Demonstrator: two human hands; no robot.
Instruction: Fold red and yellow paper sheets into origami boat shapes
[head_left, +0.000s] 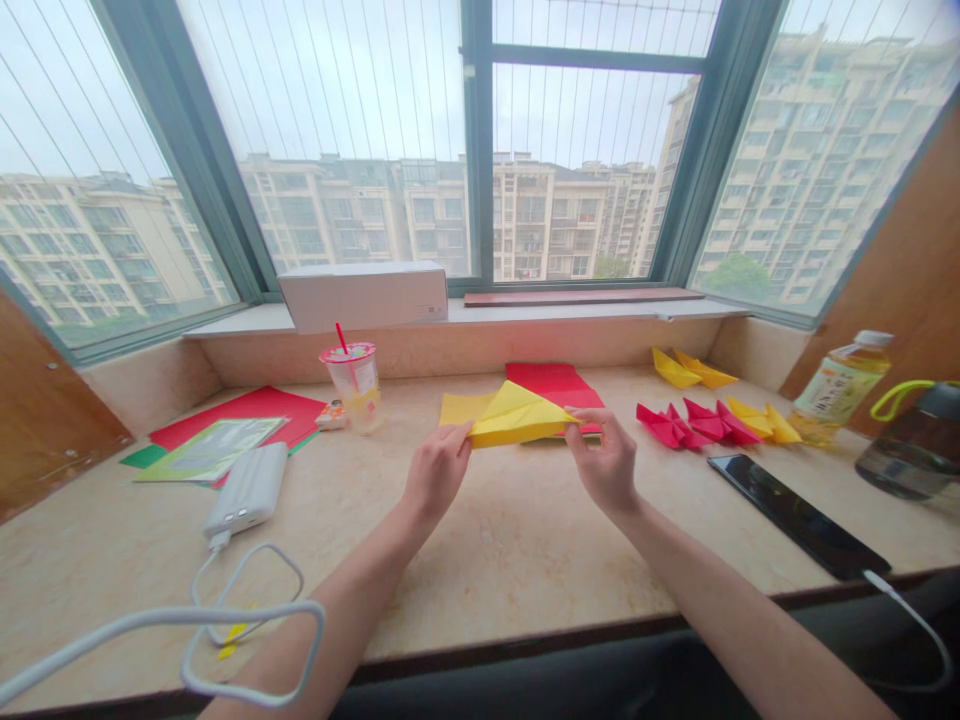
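A folded yellow paper (517,415), triangular with a band along its lower edge, is held up over the counter between both hands. My left hand (439,470) pinches its left corner. The right corner is gripped between the thumb and fingers of my right hand (606,465). Behind the folded piece lie red paper sheets (551,385) and a flat yellow sheet (459,408), both partly covered by it. To the right sit finished-looking folded shapes: red origami pieces (697,425), yellow ones (763,420) beside them, and yellow paper boats (690,368) farther back.
At left are a white power bank (247,487) with a looped cable (255,610), coloured paper (247,415) and a plastic cup (354,385) with a straw. A phone (799,512), a drink bottle (844,385) and a dark flask (911,445) stand right. A white box (364,297) rests on the sill.
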